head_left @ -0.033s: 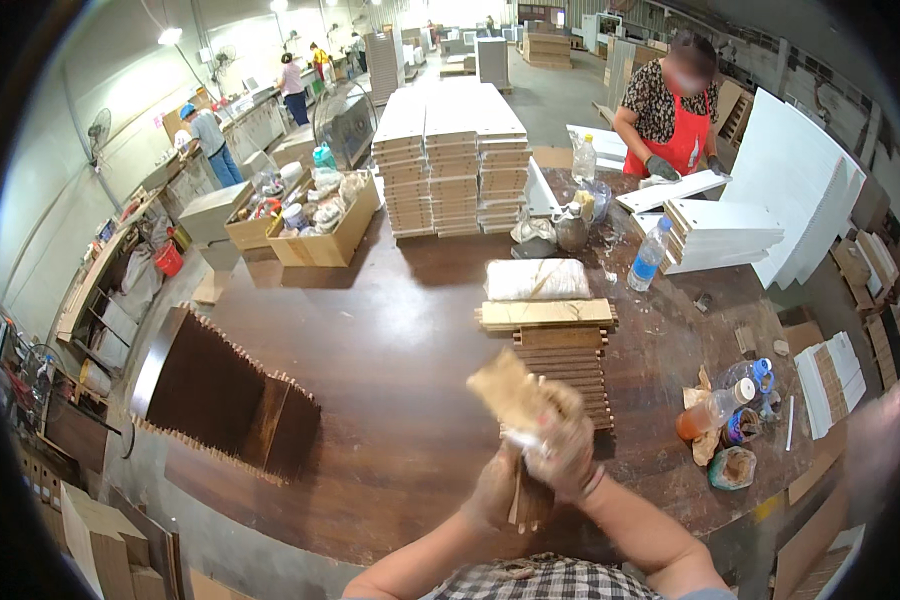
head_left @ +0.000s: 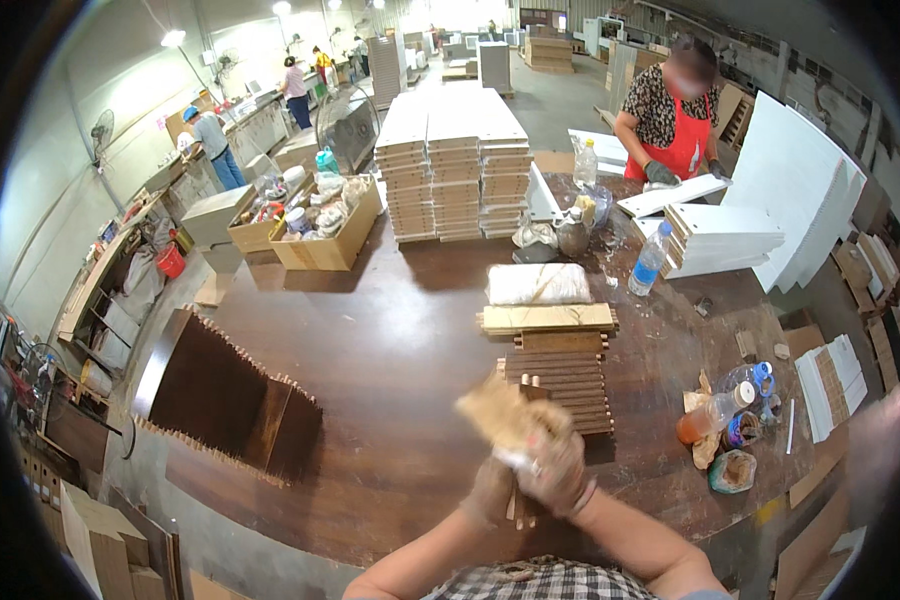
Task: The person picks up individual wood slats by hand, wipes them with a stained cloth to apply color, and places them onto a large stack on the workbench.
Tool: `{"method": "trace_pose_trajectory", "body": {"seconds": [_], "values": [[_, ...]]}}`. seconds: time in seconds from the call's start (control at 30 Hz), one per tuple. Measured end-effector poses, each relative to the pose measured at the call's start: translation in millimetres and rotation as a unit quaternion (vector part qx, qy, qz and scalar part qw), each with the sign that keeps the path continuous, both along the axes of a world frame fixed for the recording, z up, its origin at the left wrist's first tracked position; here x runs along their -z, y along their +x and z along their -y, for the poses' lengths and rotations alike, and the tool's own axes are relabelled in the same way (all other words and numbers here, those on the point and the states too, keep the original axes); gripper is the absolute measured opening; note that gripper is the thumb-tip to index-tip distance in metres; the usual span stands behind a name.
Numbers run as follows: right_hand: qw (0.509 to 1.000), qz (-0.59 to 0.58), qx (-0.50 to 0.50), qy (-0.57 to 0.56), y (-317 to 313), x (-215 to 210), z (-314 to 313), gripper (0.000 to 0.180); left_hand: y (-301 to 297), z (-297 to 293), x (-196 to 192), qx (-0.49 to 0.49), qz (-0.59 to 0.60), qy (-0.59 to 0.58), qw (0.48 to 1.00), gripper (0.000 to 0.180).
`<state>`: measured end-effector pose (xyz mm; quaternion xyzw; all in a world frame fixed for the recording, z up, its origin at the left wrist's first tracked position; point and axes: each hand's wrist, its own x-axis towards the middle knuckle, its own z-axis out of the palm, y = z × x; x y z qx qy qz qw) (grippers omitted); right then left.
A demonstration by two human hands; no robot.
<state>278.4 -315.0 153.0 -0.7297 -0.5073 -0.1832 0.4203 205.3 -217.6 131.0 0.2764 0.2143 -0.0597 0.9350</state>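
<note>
My right hand [head_left: 556, 472], in a pale glove, is closed around a crumpled tan piece [head_left: 492, 408] that could be cloth or paper; a whitish patch shows at its lower end. Beneath it, my left hand [head_left: 490, 492] is wrapped around a small bundle of brown wooden slats [head_left: 523, 512] pointing toward my body. Pale tips of slats stick up just beyond my right hand. Past both hands lies a row of dark brown slats [head_left: 562, 385] with pale round ends. A lighter wooden strip [head_left: 548, 318] and a white wrapped bundle [head_left: 538, 284] lie behind them.
Dark curved panels [head_left: 215, 395] with pegged edges stand at left on the table. Tall stacks of white boards [head_left: 453, 180] and a cardboard box [head_left: 322, 245] are at the back. Bottles [head_left: 708, 415] and a jar [head_left: 733, 470] stand at right. A co-worker [head_left: 675, 120] handles white boards.
My right hand and the tan piece have shifted slightly left and toward me over the slats. My left hand stays nearly in place.
</note>
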Motion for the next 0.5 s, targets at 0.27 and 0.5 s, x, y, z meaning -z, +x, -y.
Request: {"method": "trace_pose_trajectory", "body": {"seconds": [0.27,0.5], "values": [[0.981,-0.085,-0.068,0.162,-29,-34,15,0.037,-11,-55,-33,-0.067,0.095,0.107,0.987,0.066],[0.955,-0.274,0.003,0.109,-25,30,81,0.051,-70,-87,35,-0.112,0.126,0.035,0.985,0.053]]}}
